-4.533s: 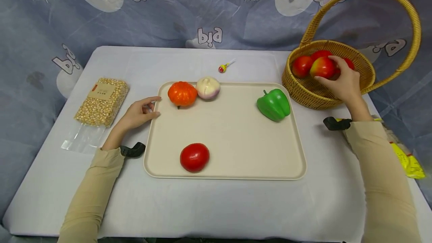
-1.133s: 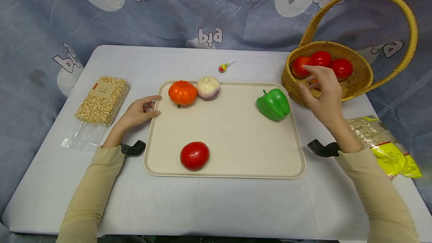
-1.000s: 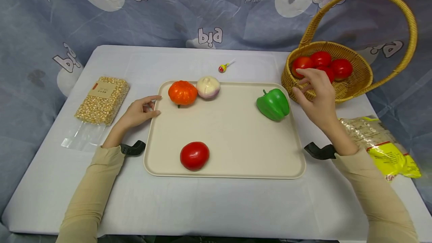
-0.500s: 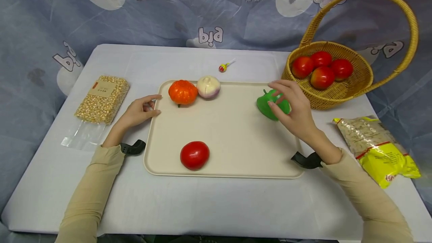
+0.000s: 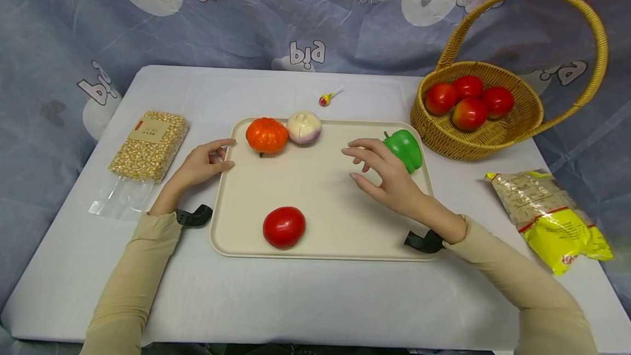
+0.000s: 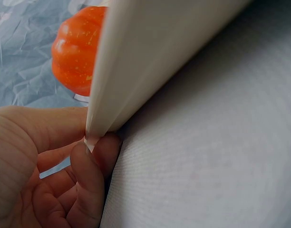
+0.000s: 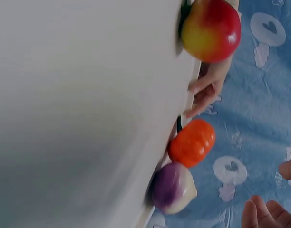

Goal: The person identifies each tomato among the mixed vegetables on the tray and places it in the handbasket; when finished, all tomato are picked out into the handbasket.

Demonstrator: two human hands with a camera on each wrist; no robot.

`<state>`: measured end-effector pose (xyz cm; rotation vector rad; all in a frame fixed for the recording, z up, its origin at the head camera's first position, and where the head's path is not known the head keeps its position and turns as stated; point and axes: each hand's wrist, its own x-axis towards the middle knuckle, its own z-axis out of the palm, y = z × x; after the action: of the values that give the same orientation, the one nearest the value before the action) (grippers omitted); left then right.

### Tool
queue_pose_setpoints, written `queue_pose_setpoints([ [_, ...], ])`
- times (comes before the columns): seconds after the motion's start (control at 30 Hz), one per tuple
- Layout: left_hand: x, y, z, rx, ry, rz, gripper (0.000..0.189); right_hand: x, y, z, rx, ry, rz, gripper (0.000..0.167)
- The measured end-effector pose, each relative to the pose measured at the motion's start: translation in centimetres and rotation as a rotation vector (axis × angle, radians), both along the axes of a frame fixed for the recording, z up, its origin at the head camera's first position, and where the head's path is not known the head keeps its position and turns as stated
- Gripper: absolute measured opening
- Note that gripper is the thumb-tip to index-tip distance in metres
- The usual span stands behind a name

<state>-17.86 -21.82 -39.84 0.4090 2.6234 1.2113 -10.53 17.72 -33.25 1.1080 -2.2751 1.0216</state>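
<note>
My left hand [image 5: 204,163] pinches the left rim of a beige tray [image 5: 335,256]; in the left wrist view, the fingers [image 6: 86,175] meet the rim from below. Over the tray's right half hovers my right hand [image 5: 386,179], fingers loosely bent with nothing between them, partly covering a green bell pepper [image 5: 406,149]. An orange pumpkin [image 5: 267,136] and a white-and-purple onion [image 5: 304,127] sit side by side at the tray's back left. Nearer the front lies a red tomato [image 5: 284,227], which shows a yellow patch in the right wrist view.
A wicker basket [image 5: 458,147] with a tall handle stands at the back right, holding several red tomatoes [image 5: 470,114]. A yellow-ended bag [image 5: 552,221] lies on the right, a bag of corn kernels [image 5: 148,147] on the left. Behind the tray is a lollipop [image 5: 325,99].
My right hand has released a red-and-yellow tomato in the basket, then moved left and towards me, over the tray. The left hand stays at the rim.
</note>
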Motion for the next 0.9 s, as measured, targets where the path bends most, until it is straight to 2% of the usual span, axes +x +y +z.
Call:
queue_pose_setpoints([
  [0.4,0.0,0.1,0.0,-0.014,0.005,-0.008,0.052,0.9,-2.8,-1.4,0.204,-0.187,0.167,0.046],
  [0.63,1.0,1.0,1.8,-0.008,-0.007,0.0,0.049,1.4,-4.5,-2.3,0.316,-0.283,0.249,0.047],
  [0.7,0.9,0.9,1.6,-0.012,-0.003,0.0,0.049,1.5,-4.9,-2.4,0.333,-0.308,0.271,0.048],
  [0.9,0.0,0.1,0.1,-0.018,0.009,0.001,0.05,1.4,-5.8,-2.9,0.392,-0.387,0.347,0.051],
])
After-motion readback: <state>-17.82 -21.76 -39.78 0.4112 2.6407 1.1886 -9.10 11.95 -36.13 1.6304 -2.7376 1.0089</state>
